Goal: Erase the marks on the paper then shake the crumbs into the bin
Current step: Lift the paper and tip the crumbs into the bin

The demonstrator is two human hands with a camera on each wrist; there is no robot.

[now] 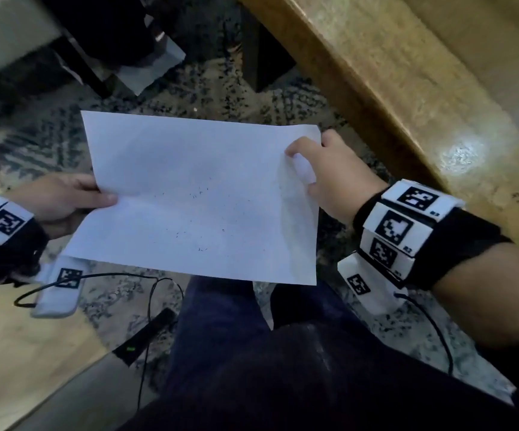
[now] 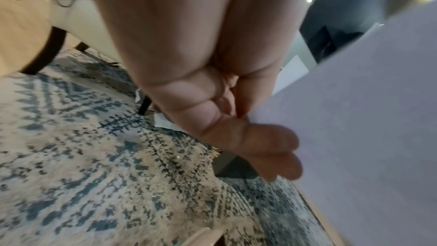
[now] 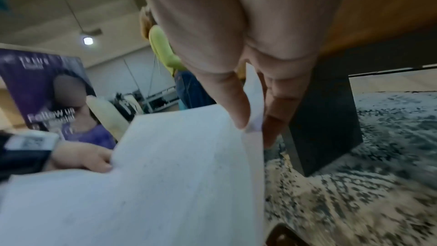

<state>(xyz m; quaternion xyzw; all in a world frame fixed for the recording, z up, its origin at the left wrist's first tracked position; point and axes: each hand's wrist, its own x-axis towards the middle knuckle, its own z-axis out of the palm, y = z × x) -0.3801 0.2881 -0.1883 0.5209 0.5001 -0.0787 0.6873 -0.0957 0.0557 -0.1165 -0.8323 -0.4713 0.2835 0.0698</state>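
Your left hand [image 1: 62,202] and right hand [image 1: 332,178] each pinched an edge of the white paper sheet [image 1: 196,194], held level above your lap beside the wooden surface [image 1: 407,88]. Dark eraser crumbs [image 1: 200,194] lay mid-sheet; erasing looked done, tipping remained, no bin seen.

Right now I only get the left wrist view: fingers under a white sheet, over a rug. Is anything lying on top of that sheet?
Observer: Yes. The head view shows small dark crumbs scattered across the top of the paper.
Operator: Is only that one hand carrying it?
Observer: No. The right hand pinches the opposite edge, thumb on top and the other fingers underneath.
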